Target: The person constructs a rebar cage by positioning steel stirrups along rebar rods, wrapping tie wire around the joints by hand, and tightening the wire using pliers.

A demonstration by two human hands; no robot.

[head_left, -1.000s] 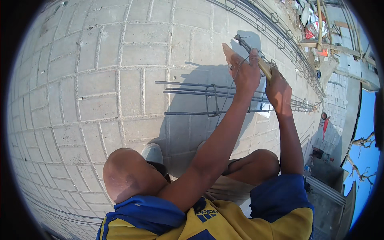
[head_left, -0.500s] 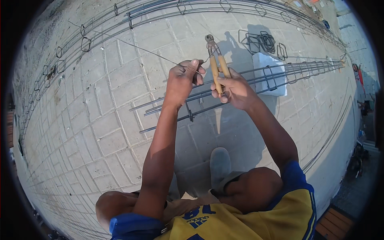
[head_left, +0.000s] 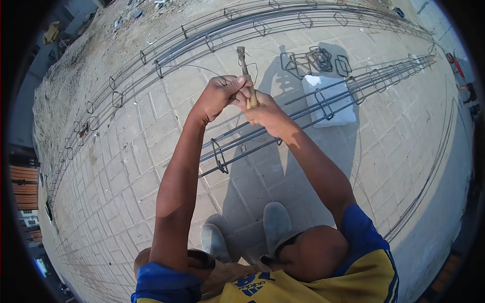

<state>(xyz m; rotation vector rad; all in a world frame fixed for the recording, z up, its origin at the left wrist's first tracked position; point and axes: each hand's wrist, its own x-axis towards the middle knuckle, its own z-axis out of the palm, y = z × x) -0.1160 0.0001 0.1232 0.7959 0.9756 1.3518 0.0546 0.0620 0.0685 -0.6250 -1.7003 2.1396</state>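
Grips dark-headed, yellow-handled pincers (head_left: 244, 65) with closed right hand (head_left: 268, 114) above the rebar cage (head_left: 329, 116); pinches thin wire (head_left: 201, 67) with left hand (head_left: 221, 96).

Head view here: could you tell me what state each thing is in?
Pincers: held, head pointing away; jaw opening too small to tell
Wire: thin, bent, pinched at one end
Left grip: closed on the wire
Right grip: closed around the pincers
Near steel cage: passing over the white block
White block: lying on paving
Loose hoops: heaped together
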